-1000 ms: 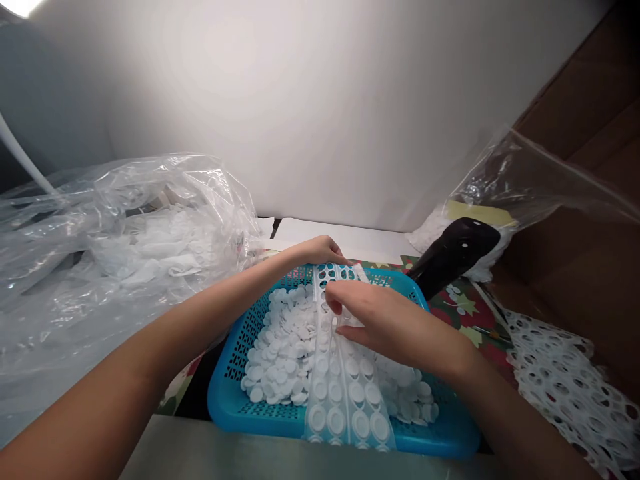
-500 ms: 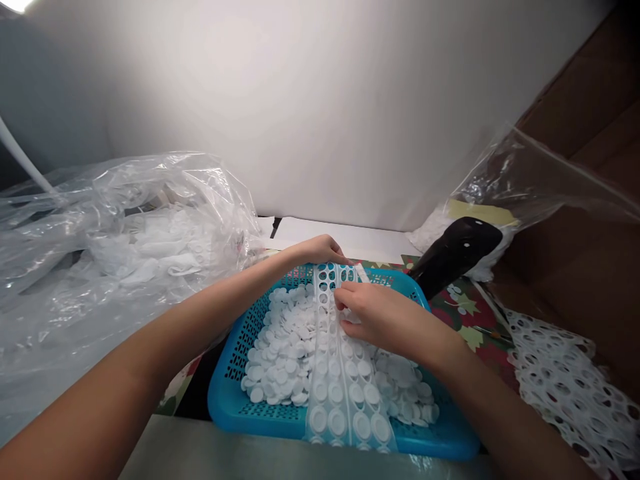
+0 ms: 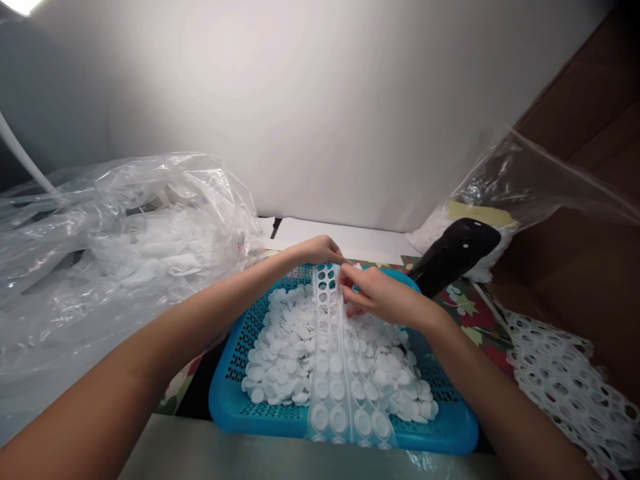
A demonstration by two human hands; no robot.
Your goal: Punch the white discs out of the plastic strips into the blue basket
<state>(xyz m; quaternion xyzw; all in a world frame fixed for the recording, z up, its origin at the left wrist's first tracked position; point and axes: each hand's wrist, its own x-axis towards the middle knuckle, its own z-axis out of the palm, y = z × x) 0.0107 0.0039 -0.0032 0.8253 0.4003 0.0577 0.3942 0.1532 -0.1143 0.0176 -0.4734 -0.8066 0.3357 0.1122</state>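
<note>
A long white strip of sheet (image 3: 336, 387) with rows of round cut-outs lies lengthwise across a blue plastic basket (image 3: 265, 427). Discs sit in the strip's near part, while its far part shows open holes. Many loose white discs (image 3: 283, 363) are piled in the basket on both sides of the strip. At the basket's far rim, my left hand (image 3: 320, 249) pinches the strip's far end. My right hand (image 3: 383, 293), fingers bent and closed, grips the strip's right side just nearer to me. Its fingertips are partly hidden in the material.
On the left lies a large clear plastic bag (image 3: 165, 247) with white pieces inside. A black handle-like object (image 3: 460, 250) juts up behind the basket at right. Punched white sheets (image 3: 565, 380) lie at far right, beside brown cardboard (image 3: 590, 267).
My right hand has moved away from me toward the far rim and now lifts and folds the strip's right side. My left hand keeps its place.
</note>
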